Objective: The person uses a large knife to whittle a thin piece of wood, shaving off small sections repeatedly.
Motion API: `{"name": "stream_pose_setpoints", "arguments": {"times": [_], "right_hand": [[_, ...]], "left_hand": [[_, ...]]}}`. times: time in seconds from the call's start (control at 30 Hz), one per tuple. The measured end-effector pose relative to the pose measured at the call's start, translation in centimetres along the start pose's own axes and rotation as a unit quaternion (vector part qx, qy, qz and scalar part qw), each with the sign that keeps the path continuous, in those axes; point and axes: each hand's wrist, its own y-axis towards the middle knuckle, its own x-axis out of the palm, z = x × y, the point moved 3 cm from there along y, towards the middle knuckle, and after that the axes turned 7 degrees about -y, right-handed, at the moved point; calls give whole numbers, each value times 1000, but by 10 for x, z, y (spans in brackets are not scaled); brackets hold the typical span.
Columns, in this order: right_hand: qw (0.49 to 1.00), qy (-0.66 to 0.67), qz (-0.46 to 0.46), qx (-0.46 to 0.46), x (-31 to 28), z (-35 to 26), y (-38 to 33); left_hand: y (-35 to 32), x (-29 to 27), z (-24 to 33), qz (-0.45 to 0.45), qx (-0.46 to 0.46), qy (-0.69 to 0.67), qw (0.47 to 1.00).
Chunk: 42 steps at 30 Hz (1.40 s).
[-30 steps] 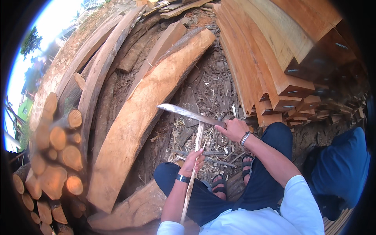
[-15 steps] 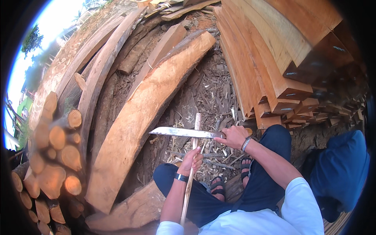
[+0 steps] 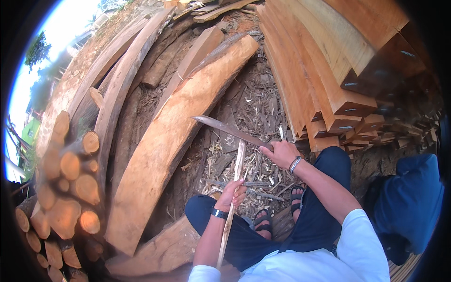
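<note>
My left hand (image 3: 231, 194) is closed around a pale, slender wooden stick (image 3: 240, 162) that rises in front of me, its lower end running back along my left forearm. In my right hand (image 3: 283, 153) I grip the handle of a machete (image 3: 224, 127). Its long blade points left and slightly away from me, crossing at the upper end of the stick. Whether the edge touches the wood there I cannot tell. Most of the machete's handle is hidden by my fingers.
A large split log slab (image 3: 183, 105) lies to the left, with cut round logs (image 3: 84, 188) stacked beyond it. Stacked sawn beams (image 3: 324, 80) stand at the right. Wood shavings (image 3: 268, 174) cover the ground by my sandalled feet. A dark blue cloth-like bundle (image 3: 408, 202) sits at the far right.
The machete has shifted up toward the stick's top end, its tip swinging farther away from me and its blade face turning darker. My left hand keeps its hold on the stick, nearly still.
</note>
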Motion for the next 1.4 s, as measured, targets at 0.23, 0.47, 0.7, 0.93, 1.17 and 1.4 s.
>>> {"name": "stream_pose_setpoints", "arguments": {"times": [0.23,0.47,0.7,0.93,1.17,1.4], "right_hand": [[995,-58,-60,-63,-8,-15,-10],[990,-75,-92,-73,-1,-17,-19],[996,-40,-70,-38,0,-16,-10],[992,-82,-73,-64,-5,-16,-7],[993,-68,-61,-79,-9,-18,-17],[1000,-13,-23,-15,-6,-8,-7]], "left_hand": [[2,-4,6,-13,-5,-49,999],[6,-9,2,-45,-28,-107,993],[5,-3,0,-93,-52,-148,983],[6,-5,-6,-121,-59,-164,977],[2,-1,-5,-126,-52,-197,971],[0,3,-5,-147,-51,-159,975]]}}
